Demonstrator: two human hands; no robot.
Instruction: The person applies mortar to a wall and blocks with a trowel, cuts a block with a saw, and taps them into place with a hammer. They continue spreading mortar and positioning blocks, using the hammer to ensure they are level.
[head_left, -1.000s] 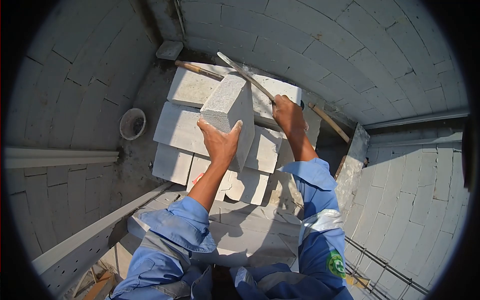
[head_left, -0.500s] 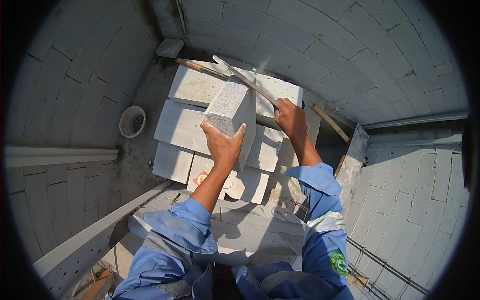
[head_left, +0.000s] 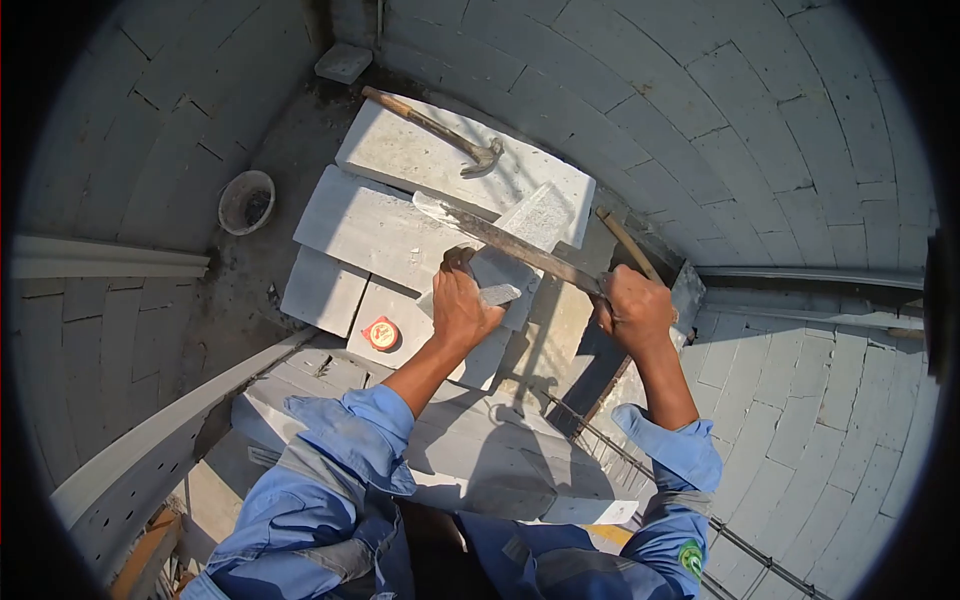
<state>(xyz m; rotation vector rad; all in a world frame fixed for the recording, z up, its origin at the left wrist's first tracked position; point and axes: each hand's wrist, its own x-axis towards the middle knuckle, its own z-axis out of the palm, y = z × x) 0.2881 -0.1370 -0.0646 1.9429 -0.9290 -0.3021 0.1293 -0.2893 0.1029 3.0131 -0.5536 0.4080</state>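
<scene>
Seen from above, one person in blue work sleeves is working with two bare hands over a stack of pale grey building blocks in the corner of a block-walled room.

One left hand [head_left: 462, 305] is gripping a cut block piece [head_left: 520, 240], its fingers closed around the near end and pressing it down onto the stack. That piece is lying tilted across the top of the flat blocks, roughly at the centre of the pile.

One right hand [head_left: 633, 310] is wrapped tightly around the handle of a long trowel [head_left: 510, 243]. Its blade is reaching leftward and away from the person, lying across the held block piece and touching it, with its pointed tip resting near the middle slab.

Counting the pile: about four large flat block slabs [head_left: 375, 225] are lying side by side and overlapping on the floor. One claw hammer [head_left: 440, 128] with a wooden handle is resting on the farthest slab, well apart from both hands. One small round red and yellow object [head_left: 382, 333], perhaps a tape measure, is sitting on the nearest slab, just left of the left forearm.

One round bucket [head_left: 246, 201] is standing on the dusty floor to the left of the pile. One small loose block [head_left: 343, 62] is lying in the far corner. One wooden stick [head_left: 627, 243] is leaning just beyond the right hand.
</scene>
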